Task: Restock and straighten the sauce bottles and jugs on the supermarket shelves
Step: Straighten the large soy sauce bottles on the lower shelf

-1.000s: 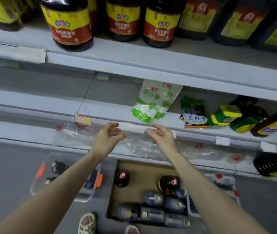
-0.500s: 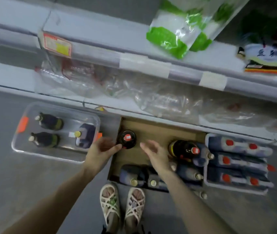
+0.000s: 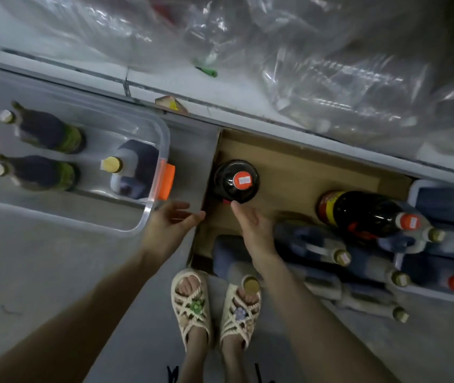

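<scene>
The dark round sauce bottle with a red cap point(image 3: 235, 181) stands upright in the left corner of the brown open cardboard box point(image 3: 297, 172). Its long axis points straight up at the camera, so only the cap and shoulders show.

The right hand point(image 3: 253, 225) is the nearer one. The bottle sits at 12 o'clock from it, and one outstretched fingertip reaches the bottle's near edge; whether it touches cannot be told. This hand is spread open, palm turned inward, and holds nothing.

The left hand point(image 3: 173, 219) hangs over the box's left wall with the bottle at about 1 o'clock from it, a little apart. Its fingers are loosely extended and it is likewise empty.

The two palms face each other across the bottle's near side, so the likely move is a two-handed clasp round the body and a lift straight up.

At 3 o'clock from the upright bottle, a dark bottle with a red-and-yellow label point(image 3: 364, 214) lies on its side, cap pointing right, across blue-grey plastic jugs point(image 3: 311, 241). At 9 o'clock, on the grey floor point(image 3: 40, 272), stands a clear plastic bin with orange latches point(image 3: 165, 134).
</scene>
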### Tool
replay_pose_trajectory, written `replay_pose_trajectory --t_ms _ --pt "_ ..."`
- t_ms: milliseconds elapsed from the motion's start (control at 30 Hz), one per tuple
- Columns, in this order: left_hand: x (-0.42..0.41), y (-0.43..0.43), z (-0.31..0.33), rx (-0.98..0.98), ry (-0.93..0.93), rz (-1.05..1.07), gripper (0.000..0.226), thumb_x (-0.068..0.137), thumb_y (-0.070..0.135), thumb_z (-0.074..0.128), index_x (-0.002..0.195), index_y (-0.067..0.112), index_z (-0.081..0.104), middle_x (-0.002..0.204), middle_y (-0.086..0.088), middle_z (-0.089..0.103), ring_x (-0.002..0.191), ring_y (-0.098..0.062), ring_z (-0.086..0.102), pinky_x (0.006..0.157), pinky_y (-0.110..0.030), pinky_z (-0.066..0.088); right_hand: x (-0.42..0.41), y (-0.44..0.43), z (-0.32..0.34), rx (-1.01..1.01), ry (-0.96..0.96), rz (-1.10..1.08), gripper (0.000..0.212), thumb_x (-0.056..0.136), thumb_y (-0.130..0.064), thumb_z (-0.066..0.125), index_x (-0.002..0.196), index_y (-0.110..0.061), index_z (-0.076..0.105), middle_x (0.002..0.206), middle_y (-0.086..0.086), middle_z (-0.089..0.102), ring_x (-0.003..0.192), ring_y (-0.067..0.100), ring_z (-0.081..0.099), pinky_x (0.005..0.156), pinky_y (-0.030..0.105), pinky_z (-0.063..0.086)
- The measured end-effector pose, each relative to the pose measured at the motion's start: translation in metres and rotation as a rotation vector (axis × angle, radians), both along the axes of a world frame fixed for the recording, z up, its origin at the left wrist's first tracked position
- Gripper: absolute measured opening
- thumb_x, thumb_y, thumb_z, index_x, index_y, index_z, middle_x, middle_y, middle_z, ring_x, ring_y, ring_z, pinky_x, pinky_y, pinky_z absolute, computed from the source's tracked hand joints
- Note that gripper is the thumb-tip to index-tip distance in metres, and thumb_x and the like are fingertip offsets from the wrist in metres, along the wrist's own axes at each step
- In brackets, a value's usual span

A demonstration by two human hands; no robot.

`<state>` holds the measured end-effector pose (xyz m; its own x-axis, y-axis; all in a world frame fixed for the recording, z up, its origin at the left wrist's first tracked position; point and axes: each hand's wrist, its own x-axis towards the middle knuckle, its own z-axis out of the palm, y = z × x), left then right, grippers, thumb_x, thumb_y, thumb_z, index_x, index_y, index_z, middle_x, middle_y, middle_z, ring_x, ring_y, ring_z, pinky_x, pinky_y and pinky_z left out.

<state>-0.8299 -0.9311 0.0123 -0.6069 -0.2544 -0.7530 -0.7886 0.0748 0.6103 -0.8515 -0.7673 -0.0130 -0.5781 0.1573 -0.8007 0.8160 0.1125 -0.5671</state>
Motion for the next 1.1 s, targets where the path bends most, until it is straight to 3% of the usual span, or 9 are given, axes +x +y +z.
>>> replay_pose_trajectory --t_ms 100,167,300,467,633,767,867,967,1100 --pt "0.001 -0.004 -0.011 -0.003 -0.027 0.008 0.033 0.081 0.022 0.075 0.108 0.014 0.059 0.09 0.001 0.065 0.082 -0.006 0.06 0.073 -0.023 0.047 0.0 -0.007 -0.009 0.037 -0.052 -0.017 0.018 0.09 -0.036 0.066 0.082 -0.021 0.062 0.077 -0.012 0.06 0.076 0.001 0.055 0.066 0.013 0.04" --pt "-0.001 -0.007 -0.012 0.008 -0.037 0.01 0.034 0.082 0.024 0.074 0.11 0.014 0.059 0.095 -0.002 0.066 0.087 -0.011 0.062 0.074 -0.024 0.048 -0.003 -0.011 -0.013 0.055 -0.088 -0.017 0.024 0.092 -0.04 0.061 0.092 -0.016 0.062 0.079 -0.012 0.056 0.074 0.0 0.051 0.064 0.017 0.037" --pt "-0.015 -0.01 -0.009 0.029 -0.032 0.014 0.037 0.083 0.024 0.073 0.115 0.011 0.059 0.1 -0.007 0.066 0.09 -0.014 0.062 0.077 -0.023 0.048 -0.015 -0.022 -0.017 0.025 -0.178 -0.025 0.04 0.096 -0.046 0.05 0.119 -0.015 0.059 0.102 -0.004 0.055 0.096 0.012 0.049 0.087 0.024 0.033" --pt "-0.026 -0.013 -0.013 0.029 -0.021 -0.007 0.04 0.082 0.025 0.074 0.116 0.011 0.06 0.097 -0.002 0.065 0.084 -0.007 0.06 0.072 -0.02 0.047 -0.021 -0.031 -0.023 0.008 -0.206 -0.081 0.041 0.093 -0.051 0.052 0.117 -0.018 0.061 0.119 0.002 0.063 0.115 0.022 0.055 0.104 0.036 0.041" --pt "-0.034 -0.017 -0.017 0.03 -0.017 -0.044 0.038 0.082 0.03 0.073 0.114 0.016 0.059 0.099 0.001 0.065 0.094 -0.01 0.061 0.085 -0.028 0.051 -0.028 -0.033 -0.035 -0.079 -0.266 -0.157 0.06 0.089 -0.061 0.05 0.135 -0.022 0.051 0.135 0.001 0.054 0.125 0.02 0.047 0.101 0.03 0.035" --pt "-0.037 -0.019 -0.015 0.034 -0.005 -0.041 0.04 0.083 0.03 0.073 0.116 0.014 0.058 0.098 0.0 0.066 0.095 -0.012 0.063 0.088 -0.03 0.05 -0.039 -0.031 -0.041 -0.132 -0.222 -0.21 0.054 0.083 -0.063 0.057 0.124 -0.028 0.051 0.138 0.001 0.053 0.123 0.019 0.047 0.102 0.031 0.032" --pt "-0.036 -0.021 -0.008 0.027 0.009 -0.055 0.042 0.082 0.031 0.073 0.118 0.013 0.058 0.096 0.003 0.064 0.094 -0.011 0.062 0.085 -0.028 0.05 -0.051 -0.019 -0.036 -0.136 -0.165 -0.239 0.065 0.086 -0.056 0.06 0.135 -0.017 0.046 0.13 0.004 0.06 0.122 0.02 0.052 0.111 0.034 0.033" --pt "-0.034 -0.02 0.002 0.031 0.01 -0.082 0.045 0.081 0.035 0.073 0.119 0.016 0.057 0.102 0.002 0.064 0.099 -0.013 0.061 0.089 -0.03 0.05 -0.054 -0.009 -0.022 -0.081 -0.141 -0.175 0.042 0.087 -0.053 0.061 0.112 -0.02 0.058 0.102 -0.003 0.07 0.116 0.02 0.057 0.111 0.043 0.037" --pt "-0.035 -0.015 0.03 0.046 0.036 -0.082 0.04 0.081 0.037 0.072 0.114 0.02 0.057 0.102 0.004 0.063 0.098 -0.011 0.061 0.089 -0.03 0.05 -0.041 0.0 0.014 -0.03 -0.135 -0.116 0.026 0.087 -0.053 0.061 0.09 -0.029 0.054 0.093 -0.002 0.069 0.112 0.021 0.058 0.106 0.041 0.038"
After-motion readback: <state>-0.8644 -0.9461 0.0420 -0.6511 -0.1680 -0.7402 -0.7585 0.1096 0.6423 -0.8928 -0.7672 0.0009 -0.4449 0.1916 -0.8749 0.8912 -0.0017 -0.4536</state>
